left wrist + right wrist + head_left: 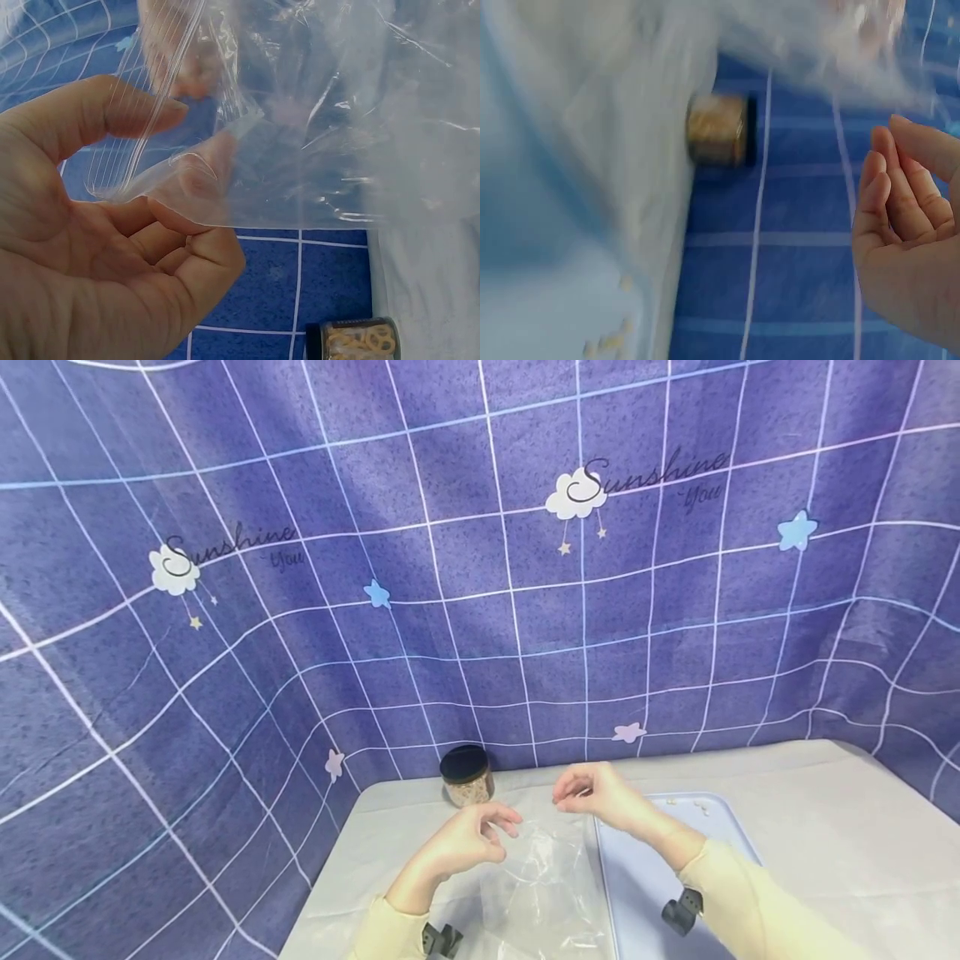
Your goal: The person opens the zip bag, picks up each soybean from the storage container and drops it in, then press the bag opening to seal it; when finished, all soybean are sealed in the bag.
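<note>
A clear zip-top plastic bag (543, 868) hangs between the two hands, its ridged zip strip (161, 97) running past my left thumb. My left hand (471, 843) is at one corner of the bag, thumb and index finger spread apart with the film across them. The index finger shows through the plastic in the left wrist view. On the other side, my right hand (596, 793) pinches the bag near its top edge, with thumb and fingertips together. In the right wrist view this hand (907, 217) is sharp while the bag (840, 60) is blurred.
A dark-lidded clear jar (468, 777) holding small tan rings stands at the table's back left. A light blue tray (645, 893) lies under my right arm, with several small pale pieces (701, 806) near its far edge. A purple-blue gridded curtain (480, 568) surrounds the grey-covered table (840, 827).
</note>
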{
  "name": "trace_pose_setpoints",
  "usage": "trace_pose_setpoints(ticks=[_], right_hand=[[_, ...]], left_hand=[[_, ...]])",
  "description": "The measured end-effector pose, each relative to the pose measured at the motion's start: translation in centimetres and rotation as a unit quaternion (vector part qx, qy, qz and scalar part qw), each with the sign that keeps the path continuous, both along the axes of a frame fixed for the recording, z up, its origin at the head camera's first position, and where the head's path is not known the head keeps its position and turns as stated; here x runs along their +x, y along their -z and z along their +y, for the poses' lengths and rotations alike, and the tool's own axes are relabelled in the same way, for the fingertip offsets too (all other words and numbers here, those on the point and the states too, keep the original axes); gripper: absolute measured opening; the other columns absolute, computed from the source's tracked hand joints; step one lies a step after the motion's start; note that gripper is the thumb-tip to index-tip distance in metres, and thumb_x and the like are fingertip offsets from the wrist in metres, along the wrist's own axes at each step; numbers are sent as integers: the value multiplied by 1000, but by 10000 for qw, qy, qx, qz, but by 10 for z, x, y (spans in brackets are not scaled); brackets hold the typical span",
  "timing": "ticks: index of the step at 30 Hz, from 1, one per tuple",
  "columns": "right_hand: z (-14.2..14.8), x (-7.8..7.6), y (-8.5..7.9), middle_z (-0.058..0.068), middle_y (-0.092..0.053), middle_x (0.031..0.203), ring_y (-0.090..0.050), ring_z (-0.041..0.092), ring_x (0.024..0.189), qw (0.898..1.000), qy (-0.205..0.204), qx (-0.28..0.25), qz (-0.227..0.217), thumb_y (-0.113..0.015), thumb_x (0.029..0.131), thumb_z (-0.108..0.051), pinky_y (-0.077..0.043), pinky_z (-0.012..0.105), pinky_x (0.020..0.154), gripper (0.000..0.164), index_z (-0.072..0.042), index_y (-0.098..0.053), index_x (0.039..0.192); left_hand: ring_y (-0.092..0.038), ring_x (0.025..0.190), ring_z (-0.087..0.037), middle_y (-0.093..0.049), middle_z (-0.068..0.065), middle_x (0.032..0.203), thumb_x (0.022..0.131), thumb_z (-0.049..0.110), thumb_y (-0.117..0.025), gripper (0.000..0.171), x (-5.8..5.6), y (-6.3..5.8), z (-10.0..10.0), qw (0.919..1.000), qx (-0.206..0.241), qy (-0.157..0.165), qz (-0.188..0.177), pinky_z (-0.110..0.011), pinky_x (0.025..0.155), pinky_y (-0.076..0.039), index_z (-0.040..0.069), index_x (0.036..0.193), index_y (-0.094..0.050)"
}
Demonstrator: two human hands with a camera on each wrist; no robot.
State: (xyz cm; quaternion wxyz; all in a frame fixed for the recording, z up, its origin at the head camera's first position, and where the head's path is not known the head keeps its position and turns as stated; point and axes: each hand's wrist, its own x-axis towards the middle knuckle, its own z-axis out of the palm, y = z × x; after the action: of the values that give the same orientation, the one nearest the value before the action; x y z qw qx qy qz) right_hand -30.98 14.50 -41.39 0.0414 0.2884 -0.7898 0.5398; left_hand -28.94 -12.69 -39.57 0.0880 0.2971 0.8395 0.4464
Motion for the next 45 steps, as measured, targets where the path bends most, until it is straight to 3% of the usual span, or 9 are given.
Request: trace_pose_setpoints(ticks=[5, 9, 14, 19, 29, 33, 39, 45], right_hand=[[29, -19, 21, 13, -74, 88, -69, 22, 81, 9984, 541, 146, -95, -76, 82, 4, -55, 27, 77, 13, 6, -70, 94], [44, -30, 45, 10, -71, 79, -66, 18, 73, 9951, 812, 517, -206, -75, 77, 9, -54, 28, 70, 11, 5, -70, 86], [50, -40, 69, 3, -68, 73, -63, 15, 66, 9908, 959, 929, -223, -74, 73, 12, -53, 28, 62, 14, 1, -68, 80], [45, -45, 80, 3, -67, 70, -59, 12, 65, 9838, 1194, 1337, 40, -73, 67, 14, -53, 28, 62, 19, -1, -66, 76], [34, -40, 81, -5, -58, 64, -52, 12, 61, 9678, 1712, 1837, 184, -70, 66, 16, -47, 31, 60, 25, -7, -61, 72], [32, -39, 81, -4, -58, 64, -52, 13, 60, 9662, 1786, 1856, 79, -67, 68, 16, -47, 30, 58, 24, -7, -61, 73], [30, -41, 71, -2, -63, 69, -57, 11, 64, 9831, 1429, 1095, 331, -72, 71, 14, -50, 27, 62, 21, -4, -63, 76], [14, -31, 24, 3, -71, 78, -67, 16, 73, 9961, 786, 370, 170, -78, 78, 6, -54, 27, 71, 16, -3, -66, 83]], left_hand=[[-59, 73, -15, -70, -17, 101, 67, -13, -62, 54, 1, 0, -3, 10000, 12, -72, -26, -22, 60, -47, -6, 120, -68], [-58, 73, -16, -70, -16, 102, 67, -14, -61, 54, 2, 1, -4, 9999, 76, -72, -121, -22, 59, -46, -7, 120, -67], [-56, 72, -16, -70, -17, 102, 67, -15, -61, 55, 1, 1, -2, 9997, 151, -90, -169, -22, 58, -45, -6, 121, -67], [-56, 71, -13, -70, -16, 103, 68, -16, -61, 55, 0, 2, -2, 9997, 170, -90, -138, -22, 59, -46, -7, 122, -67], [-56, 72, -13, -71, -14, 102, 68, -16, -62, 54, 0, 0, -3, 9997, 201, -91, -76, -22, 60, -46, -5, 120, -68], [-57, 72, -12, -71, -13, 101, 68, -15, -62, 53, 1, -1, -2, 9998, 153, -87, -38, -22, 61, -47, -5, 120, -68], [-58, 74, -14, -71, -11, 100, 67, -14, -62, 53, 0, 0, -3, 10000, -5, -72, 47, -22, 63, -48, -5, 119, -69], [-58, 73, -14, -71, -12, 99, 67, -13, -61, 53, -1, 1, -4, 10000, -33, -62, 61, -22, 62, -48, -5, 119, -69]])
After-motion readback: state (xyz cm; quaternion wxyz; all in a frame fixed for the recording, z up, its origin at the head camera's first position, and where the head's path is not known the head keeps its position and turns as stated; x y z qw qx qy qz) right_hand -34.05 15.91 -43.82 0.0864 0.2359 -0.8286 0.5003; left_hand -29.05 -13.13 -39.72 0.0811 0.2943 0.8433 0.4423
